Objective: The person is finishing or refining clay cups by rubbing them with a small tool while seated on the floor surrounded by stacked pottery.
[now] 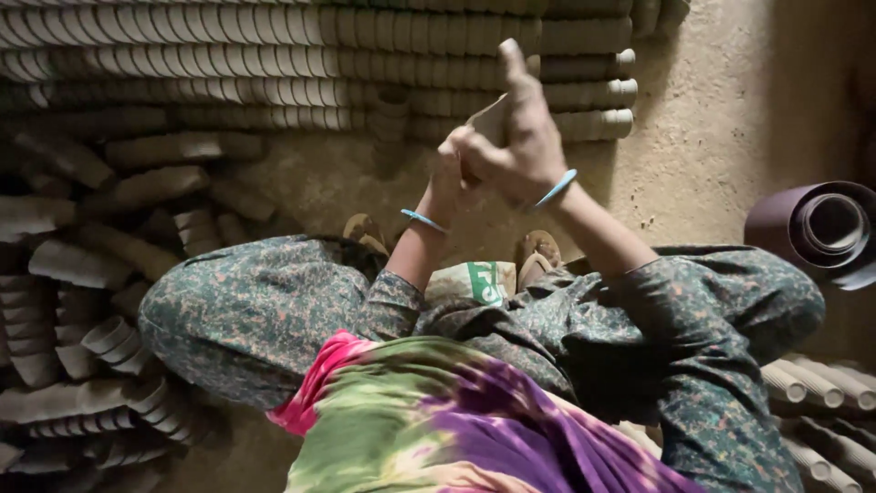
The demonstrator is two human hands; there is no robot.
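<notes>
Both my hands are raised together in front of me over the dirt floor. My right hand wraps over a small pale clay cup, thumb pointing up. My left hand grips the same cup from below and the left; most of the cup is hidden by my fingers. Each wrist wears a thin blue bangle. My knees, in green patterned cloth, spread to either side beneath my arms.
Long rows of nested clay cups lie along the far side, with looser stacks piled at the left and lower right. A dark roll of abrasive paper lies at the right. A pale sack sits between my sandalled feet.
</notes>
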